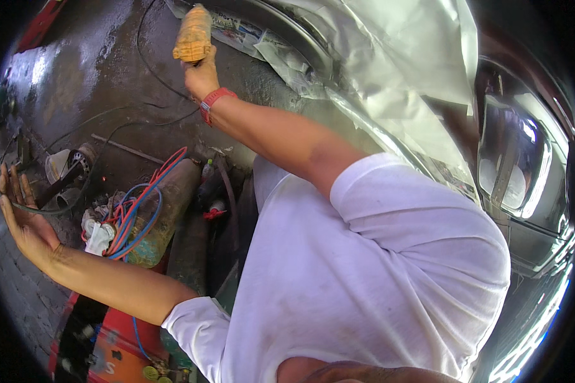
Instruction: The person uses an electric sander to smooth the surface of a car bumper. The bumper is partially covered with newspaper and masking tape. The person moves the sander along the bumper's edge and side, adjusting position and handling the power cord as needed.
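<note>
My right hand (202, 78), with a red watch on its wrist, is closed round the near end of a rounded, yellow-orange wrapped tool (194, 35). The tool is at the top, beside the paper-covered car body; its working end is hidden and its exact kind cannot be told. At the far left my left hand (30, 220) is stretched out, palm turned up, with its fingers apart. A thin dark cable (118, 127) runs down from near my right wrist and across the left palm, which does not close on it.
White masking sheets and newspaper (390, 70) cover the car at upper right, near a headlight (514, 156). Red and blue hoses (144, 204) are coiled on a gas cylinder (176, 204). A white bucket (59, 165) and a rod (126, 148) lie left; a red cabinet (124, 345) stands below.
</note>
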Available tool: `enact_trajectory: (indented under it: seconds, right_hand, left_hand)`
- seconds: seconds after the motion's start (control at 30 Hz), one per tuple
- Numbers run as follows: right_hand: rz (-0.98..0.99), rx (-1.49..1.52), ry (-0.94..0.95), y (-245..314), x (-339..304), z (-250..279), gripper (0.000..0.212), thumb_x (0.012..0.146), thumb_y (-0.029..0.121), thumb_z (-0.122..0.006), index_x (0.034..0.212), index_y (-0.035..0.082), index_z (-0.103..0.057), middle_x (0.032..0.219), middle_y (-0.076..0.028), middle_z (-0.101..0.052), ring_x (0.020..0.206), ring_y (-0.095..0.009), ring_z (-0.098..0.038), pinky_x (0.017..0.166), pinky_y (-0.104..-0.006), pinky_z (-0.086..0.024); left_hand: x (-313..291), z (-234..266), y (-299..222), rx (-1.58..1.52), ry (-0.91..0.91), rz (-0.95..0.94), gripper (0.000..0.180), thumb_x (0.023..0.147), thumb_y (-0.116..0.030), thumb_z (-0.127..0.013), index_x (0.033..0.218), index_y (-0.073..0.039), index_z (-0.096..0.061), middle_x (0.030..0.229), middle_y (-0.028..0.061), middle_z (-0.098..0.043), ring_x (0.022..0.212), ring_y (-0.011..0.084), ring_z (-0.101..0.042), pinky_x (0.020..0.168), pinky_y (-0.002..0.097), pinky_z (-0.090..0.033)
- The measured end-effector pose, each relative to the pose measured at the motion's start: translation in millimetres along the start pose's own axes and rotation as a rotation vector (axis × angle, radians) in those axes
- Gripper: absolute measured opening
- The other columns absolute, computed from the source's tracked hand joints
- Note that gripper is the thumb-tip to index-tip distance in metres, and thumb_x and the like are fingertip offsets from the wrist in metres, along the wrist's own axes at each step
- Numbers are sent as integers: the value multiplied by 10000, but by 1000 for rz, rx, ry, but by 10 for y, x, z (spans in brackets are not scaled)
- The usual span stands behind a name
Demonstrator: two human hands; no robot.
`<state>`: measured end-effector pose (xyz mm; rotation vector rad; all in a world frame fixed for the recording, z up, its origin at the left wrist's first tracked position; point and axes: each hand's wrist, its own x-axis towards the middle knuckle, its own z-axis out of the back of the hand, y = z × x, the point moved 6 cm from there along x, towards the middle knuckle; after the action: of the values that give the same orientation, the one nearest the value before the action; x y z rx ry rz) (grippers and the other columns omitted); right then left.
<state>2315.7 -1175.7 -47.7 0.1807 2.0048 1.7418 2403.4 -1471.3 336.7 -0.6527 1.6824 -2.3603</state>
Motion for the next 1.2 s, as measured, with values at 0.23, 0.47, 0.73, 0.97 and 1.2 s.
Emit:
enact_trajectory:
  seconds: [0.23, 0.47, 0.73, 0.97, 1.2]
  right_hand:
    - [-136, -86, 54, -254, -356, -113, 582, 955, 107, -694, 1476, 37, -445, 1330, -143, -639, 1217, -277, -618, 1029, -359, -467]
    - [-357, -19, -186, -382, -488, 90, 411, 966, 61, -682, 1335, 57, -503, 1263, -91, -629, 1160, -225, -600, 999, -373, -468]
    - [-407, 141, -78, 45, 338, -1451, 511, 939, 16, -696, 1380, 49, -441, 1328, -109, -610, 1236, -228, -582, 1058, -356, -435]
    - [-366, 225, 79, 523, 1001, -2359, 545, 934, 48, -725, 1422, 27, -485, 1343, -100, -612, 1227, -213, -583, 1059, -350, -435]
    - [-261, 358, -225, 705, 843, -2306, 507, 952, 89, -739, 1401, 48, -506, 1315, -70, -621, 1211, -201, -582, 1030, -349, -456]
  left_hand:
    - [589, 141, 528, -12, 7, 65, 470, 1065, -324, -524, 1391, 11, -570, 1510, 143, -533, 1405, 278, -482, 1202, 461, -321]
    - [1299, 84, 1101, -93, 65, 177, 383, 1080, -280, -510, 1365, -44, -608, 1544, 108, -513, 1409, 252, -483, 1196, 461, -332]
    - [2446, -2, 1488, -116, 108, 198, 276, 1093, -230, -494, 1268, -67, -632, 1545, 122, -503, 1381, 237, -509, 1153, 431, -376]
    - [3405, 8, 1529, -113, 155, 145, 338, 1076, -261, -516, 1337, -73, -616, 1575, 135, -469, 1403, 263, -491, 1183, 465, -334]
    - [4242, -29, 1616, -142, 305, 30, 345, 1086, -268, -466, 1332, -78, -616, 1577, 146, -466, 1414, 270, -478, 1197, 485, -310]
